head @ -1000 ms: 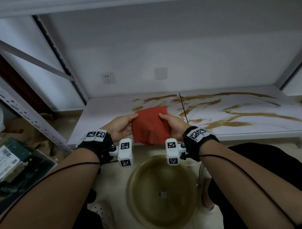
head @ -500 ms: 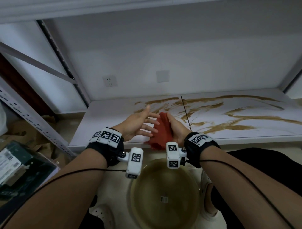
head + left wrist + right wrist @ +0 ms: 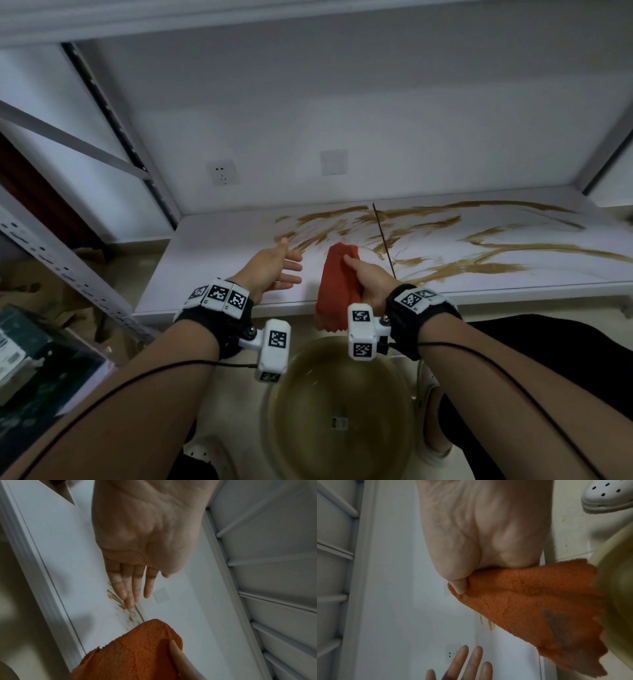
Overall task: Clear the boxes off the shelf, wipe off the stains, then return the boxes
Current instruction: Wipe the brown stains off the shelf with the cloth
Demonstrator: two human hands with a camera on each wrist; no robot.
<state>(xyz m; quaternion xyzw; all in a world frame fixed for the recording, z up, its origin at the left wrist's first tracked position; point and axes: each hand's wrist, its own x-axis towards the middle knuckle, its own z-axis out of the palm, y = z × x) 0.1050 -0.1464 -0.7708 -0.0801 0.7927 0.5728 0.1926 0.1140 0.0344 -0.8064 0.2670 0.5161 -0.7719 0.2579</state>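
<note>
While right hand (image 3: 368,282) grips folded cloth (image 3: 337,287) (long axis toward the wall), left hand (image 3: 270,270) fingers (image 3: 135,586) spread, stained shelf (image 3: 212,260).

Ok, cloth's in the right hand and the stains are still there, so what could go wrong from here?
1. The cloth already carries a dark soiled patch, so wiping may smear the brown stains rather than lift them.
2. Its loose end hangs over the shelf edge above the basin; drips could land on the floor.
3. Only the right hand holds it, while the left hand is open, so a bunched grip may wipe narrowly.
</note>
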